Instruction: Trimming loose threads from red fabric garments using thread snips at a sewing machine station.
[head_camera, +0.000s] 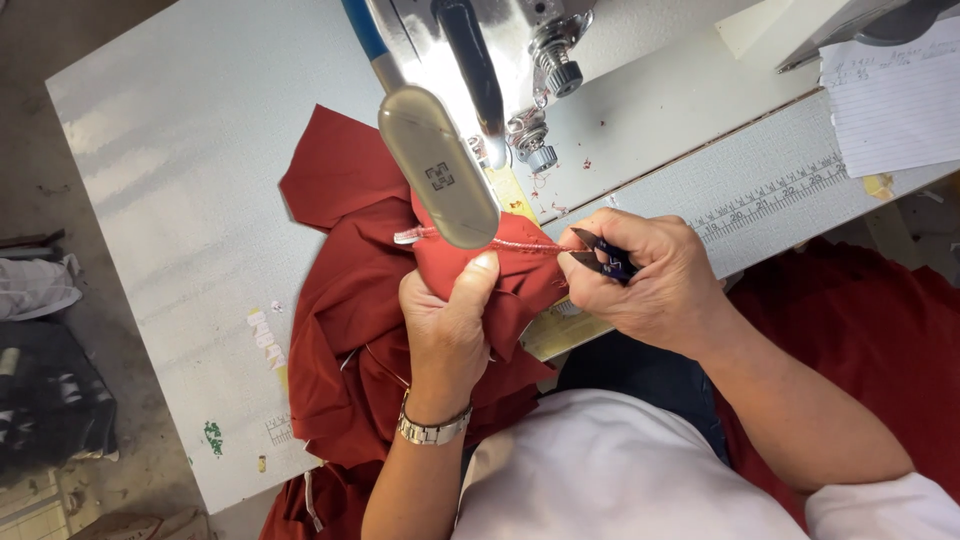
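Note:
My left hand (447, 325) pinches a bunched fold of a dark red garment (345, 300) on the sewing table, thumb on top near a stitched seam edge. A metal watch sits on that wrist. My right hand (655, 280) grips small dark thread snips (600, 257), whose blades point left at a thread chain running along the seam between the hands. The sewing machine (460, 90) stands just behind, and its grey lamp head (438, 178) hangs over the cloth and hides part of it.
The pale grey table (190, 170) carries a printed ruler strip (770, 195) at right and a lined paper sheet (890, 95) at the far right. More red fabric (860, 310) lies below the table at right. Dark bundles (45, 390) rest on the floor at left.

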